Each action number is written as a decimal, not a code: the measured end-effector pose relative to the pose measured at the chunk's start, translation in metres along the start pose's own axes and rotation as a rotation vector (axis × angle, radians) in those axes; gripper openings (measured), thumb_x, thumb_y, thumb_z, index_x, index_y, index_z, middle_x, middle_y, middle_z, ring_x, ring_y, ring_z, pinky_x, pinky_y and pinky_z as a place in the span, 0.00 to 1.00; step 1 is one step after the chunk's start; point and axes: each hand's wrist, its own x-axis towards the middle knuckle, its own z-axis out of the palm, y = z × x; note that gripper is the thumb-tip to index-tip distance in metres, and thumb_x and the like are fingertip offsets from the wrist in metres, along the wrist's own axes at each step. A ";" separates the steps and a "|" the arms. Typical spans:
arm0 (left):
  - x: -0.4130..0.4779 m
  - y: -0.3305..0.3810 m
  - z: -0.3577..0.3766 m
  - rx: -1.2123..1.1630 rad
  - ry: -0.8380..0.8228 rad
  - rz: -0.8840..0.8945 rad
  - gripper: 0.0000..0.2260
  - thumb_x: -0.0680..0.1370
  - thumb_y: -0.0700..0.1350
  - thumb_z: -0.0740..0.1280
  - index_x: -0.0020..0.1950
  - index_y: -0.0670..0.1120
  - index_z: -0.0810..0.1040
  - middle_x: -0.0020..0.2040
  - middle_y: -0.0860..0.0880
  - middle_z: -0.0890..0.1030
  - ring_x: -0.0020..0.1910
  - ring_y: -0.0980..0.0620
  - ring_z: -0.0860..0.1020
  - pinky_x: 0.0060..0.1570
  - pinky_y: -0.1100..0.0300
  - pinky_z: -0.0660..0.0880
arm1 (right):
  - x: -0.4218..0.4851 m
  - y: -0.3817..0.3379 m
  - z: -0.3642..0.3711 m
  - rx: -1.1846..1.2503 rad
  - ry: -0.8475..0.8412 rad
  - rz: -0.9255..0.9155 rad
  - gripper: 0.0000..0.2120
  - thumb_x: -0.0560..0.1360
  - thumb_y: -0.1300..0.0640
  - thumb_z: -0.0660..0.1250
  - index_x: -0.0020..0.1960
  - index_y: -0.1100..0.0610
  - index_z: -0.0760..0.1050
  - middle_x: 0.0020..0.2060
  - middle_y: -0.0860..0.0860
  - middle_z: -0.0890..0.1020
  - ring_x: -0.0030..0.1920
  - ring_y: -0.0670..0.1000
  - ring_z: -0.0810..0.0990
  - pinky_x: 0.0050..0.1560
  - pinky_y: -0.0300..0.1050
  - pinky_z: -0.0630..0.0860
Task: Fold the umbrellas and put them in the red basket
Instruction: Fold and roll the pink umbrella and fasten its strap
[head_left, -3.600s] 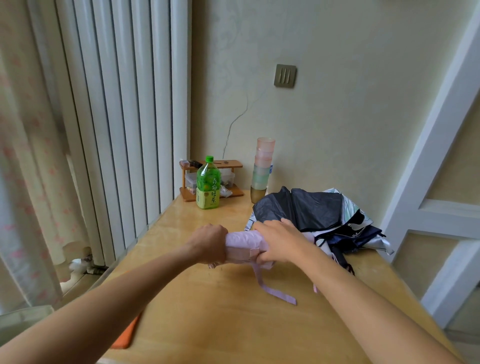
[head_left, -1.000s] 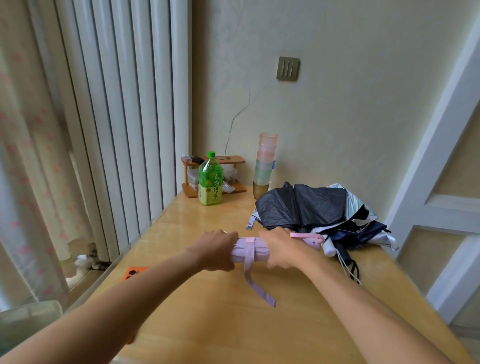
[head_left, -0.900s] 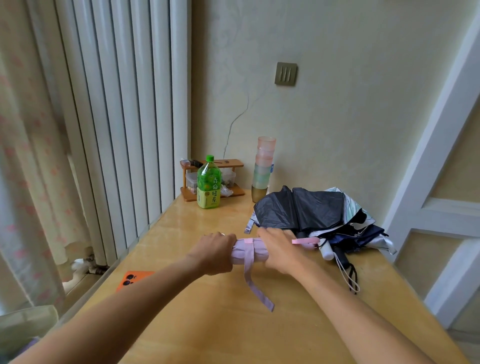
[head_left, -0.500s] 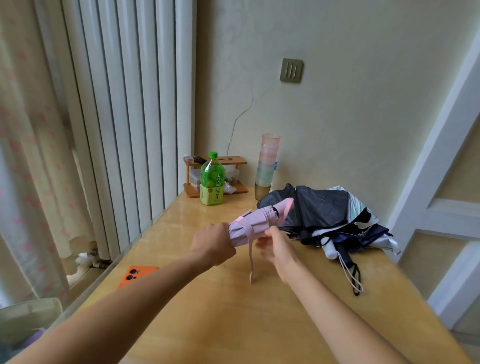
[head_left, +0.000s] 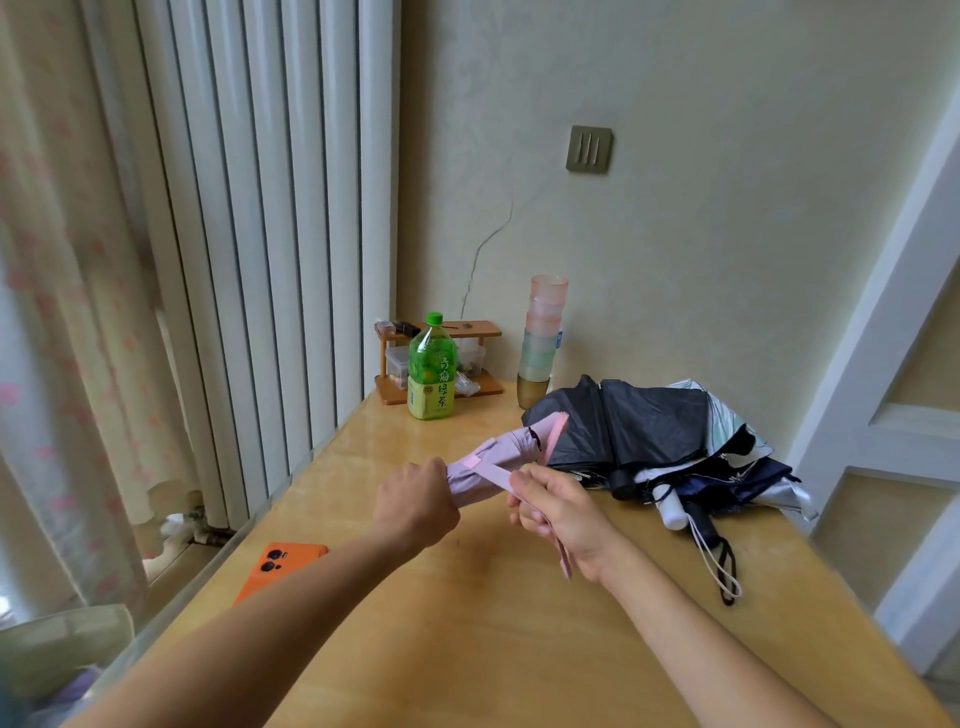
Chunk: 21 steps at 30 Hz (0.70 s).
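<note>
My left hand (head_left: 415, 506) gripped the rolled pink umbrella (head_left: 493, 465) mid-frame; my right hand (head_left: 558, 512) pinched its strap (head_left: 498, 475). A slack pull risked the folds unrolling.

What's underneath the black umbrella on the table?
Beneath the black umbrella lie a white patterned umbrella and a navy umbrella, edges and handles poking out. Whatever else lies beneath is covered.

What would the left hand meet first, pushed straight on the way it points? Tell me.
Probably the black umbrella: the left hand grips the pink umbrella, aimed toward that pile. Depth is unclear.
</note>
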 end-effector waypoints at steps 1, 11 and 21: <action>0.000 -0.001 0.001 -0.016 -0.025 -0.026 0.07 0.72 0.44 0.65 0.50 0.48 0.73 0.41 0.49 0.79 0.38 0.46 0.78 0.33 0.56 0.71 | 0.000 0.001 0.001 -0.032 -0.030 -0.007 0.15 0.84 0.51 0.63 0.45 0.61 0.73 0.27 0.48 0.66 0.26 0.46 0.66 0.50 0.42 0.76; 0.003 0.000 -0.005 -0.718 -0.324 -0.284 0.06 0.64 0.40 0.66 0.36 0.43 0.70 0.22 0.44 0.72 0.20 0.48 0.66 0.27 0.63 0.66 | 0.004 0.011 -0.006 -0.164 0.003 0.039 0.12 0.86 0.56 0.61 0.45 0.60 0.74 0.28 0.52 0.76 0.36 0.57 0.85 0.54 0.55 0.82; -0.030 0.023 -0.012 -1.279 -0.665 -0.266 0.08 0.65 0.41 0.71 0.40 0.44 0.75 0.32 0.46 0.73 0.25 0.49 0.69 0.28 0.62 0.68 | 0.011 0.014 -0.009 -0.313 0.219 0.089 0.12 0.82 0.51 0.67 0.42 0.54 0.81 0.33 0.47 0.69 0.28 0.45 0.64 0.28 0.39 0.59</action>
